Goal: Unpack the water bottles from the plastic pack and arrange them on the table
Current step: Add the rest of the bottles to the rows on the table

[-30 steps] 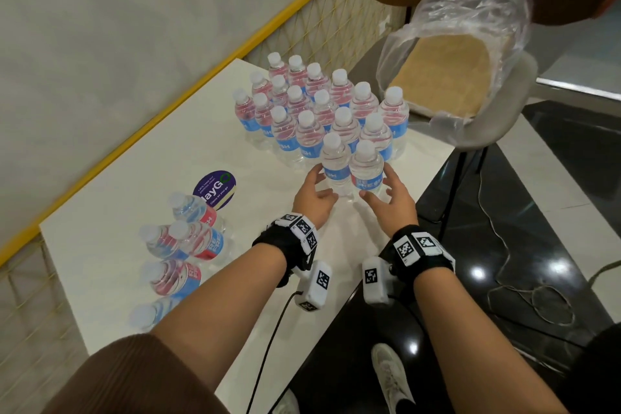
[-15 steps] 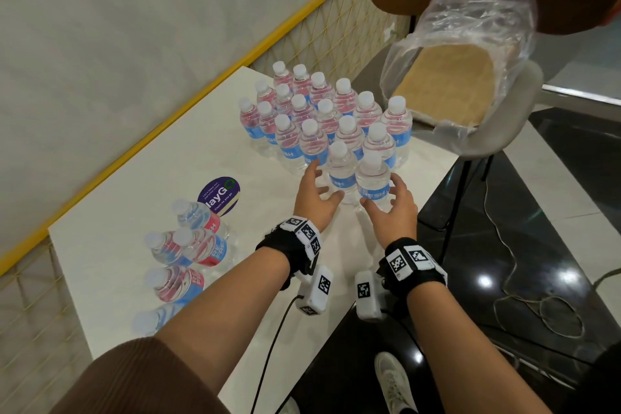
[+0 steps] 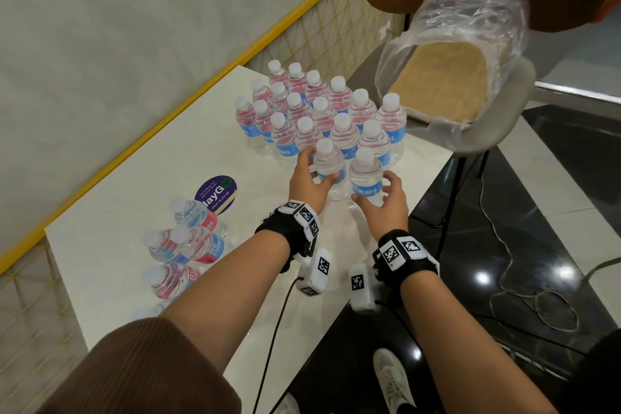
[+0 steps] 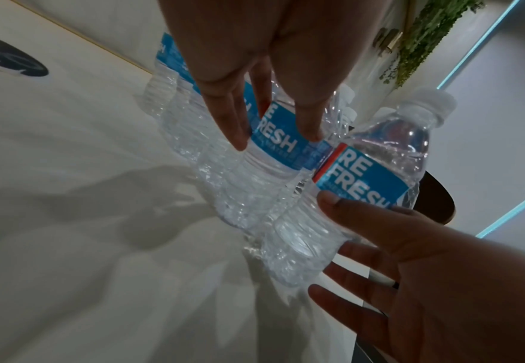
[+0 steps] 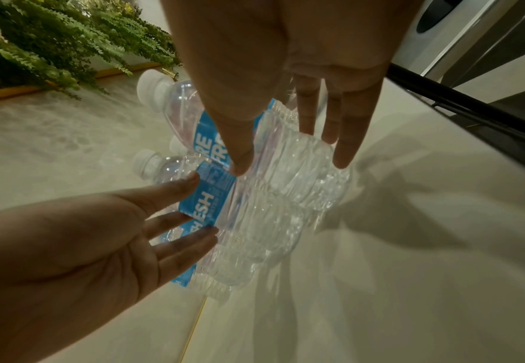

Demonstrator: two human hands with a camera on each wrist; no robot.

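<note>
Left hand [image 3: 307, 183] and right hand [image 3: 386, 202], fingers straight, press two upright water bottles [image 3: 365, 175] — nudge low, evenly, into the cluster [image 3: 319, 107].

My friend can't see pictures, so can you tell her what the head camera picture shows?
Two hands reach over a white table: the left hand touches one upright water bottle and the right hand touches the one beside it, in front of a block of standing bottles. More bottles lie at the near left, and an empty plastic pack sits on a chair.
</note>
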